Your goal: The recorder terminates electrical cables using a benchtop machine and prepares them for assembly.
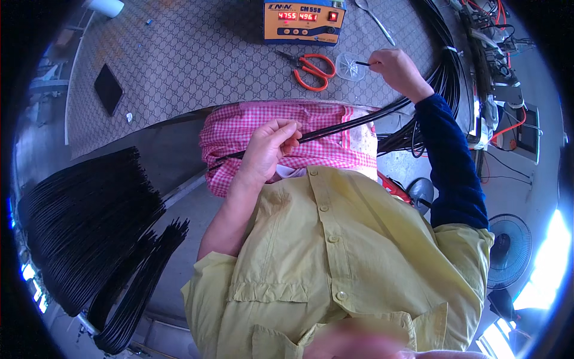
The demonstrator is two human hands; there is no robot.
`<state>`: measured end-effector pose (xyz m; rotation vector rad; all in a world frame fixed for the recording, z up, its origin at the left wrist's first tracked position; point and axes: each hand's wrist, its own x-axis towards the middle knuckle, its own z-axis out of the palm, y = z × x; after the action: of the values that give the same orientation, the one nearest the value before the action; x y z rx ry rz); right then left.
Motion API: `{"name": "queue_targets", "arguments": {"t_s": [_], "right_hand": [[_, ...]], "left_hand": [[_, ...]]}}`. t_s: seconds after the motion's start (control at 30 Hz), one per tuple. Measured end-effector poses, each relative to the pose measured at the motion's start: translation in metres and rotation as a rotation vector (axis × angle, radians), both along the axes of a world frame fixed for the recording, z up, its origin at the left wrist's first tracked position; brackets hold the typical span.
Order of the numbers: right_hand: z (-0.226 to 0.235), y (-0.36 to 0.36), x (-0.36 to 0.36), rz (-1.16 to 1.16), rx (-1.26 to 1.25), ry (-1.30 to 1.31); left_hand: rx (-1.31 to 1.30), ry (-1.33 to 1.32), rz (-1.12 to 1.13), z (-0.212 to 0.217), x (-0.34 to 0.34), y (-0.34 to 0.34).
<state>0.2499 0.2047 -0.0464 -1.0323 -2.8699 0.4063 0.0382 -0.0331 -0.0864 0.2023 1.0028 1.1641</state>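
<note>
While our left hand point(270, 149) pinches black cables point(353, 122) | right hand point(396, 69) grips cable tip in clear cup point(350, 66) | judgement: keep bundle taut, dip shallow.

Orange scissors point(313, 70), black phone point(108, 88), orange meter box point(304, 22), fan point(508, 251) nr bench.

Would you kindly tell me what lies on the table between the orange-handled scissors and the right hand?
In the head view, a small clear plastic dish lies between the scissors and the right hand, whose fingers hold a black wire tip over it.
</note>
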Motion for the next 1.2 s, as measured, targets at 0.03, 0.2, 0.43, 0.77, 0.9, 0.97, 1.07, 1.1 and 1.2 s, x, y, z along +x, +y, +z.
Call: {"name": "queue_targets", "arguments": {"t_s": [0.03, 0.2, 0.43, 0.77, 0.9, 0.97, 1.07, 1.1, 1.2], "right_hand": [[0.002, -0.001, 0.000, -0.001, -0.006, 0.019], [0.017, -0.010, 0.006, -0.148, -0.194, 0.127], [0.029, -0.035, 0.007, -0.369, -0.858, 0.578], [0.024, -0.087, -0.022, -0.318, -1.376, 0.895], [0.025, -0.094, -0.030, -0.298, -1.414, 0.912], [0.021, -0.095, -0.031, -0.303, -1.424, 0.911], [0.021, -0.098, -0.034, -0.304, -1.475, 0.938], [0.020, -0.099, -0.034, -0.297, -1.509, 0.953], [0.019, -0.101, -0.035, -0.268, -1.603, 0.996]], "left_hand": [[-0.001, 0.000, 0.001, 0.000, 0.000, 0.000], [-0.007, 0.021, -0.001, 0.004, 0.002, 0.003], [0.084, 0.043, 0.074, 0.012, 0.012, 0.020], [0.348, -0.035, 0.167, 0.055, 0.025, 0.052], [0.355, -0.037, 0.182, 0.062, 0.028, 0.052], [0.376, -0.046, 0.183, 0.060, 0.027, 0.052], [0.394, -0.068, 0.188, 0.059, 0.027, 0.052], [0.398, -0.077, 0.191, 0.058, 0.027, 0.052], [0.412, -0.173, 0.181, 0.056, 0.026, 0.053]]}}
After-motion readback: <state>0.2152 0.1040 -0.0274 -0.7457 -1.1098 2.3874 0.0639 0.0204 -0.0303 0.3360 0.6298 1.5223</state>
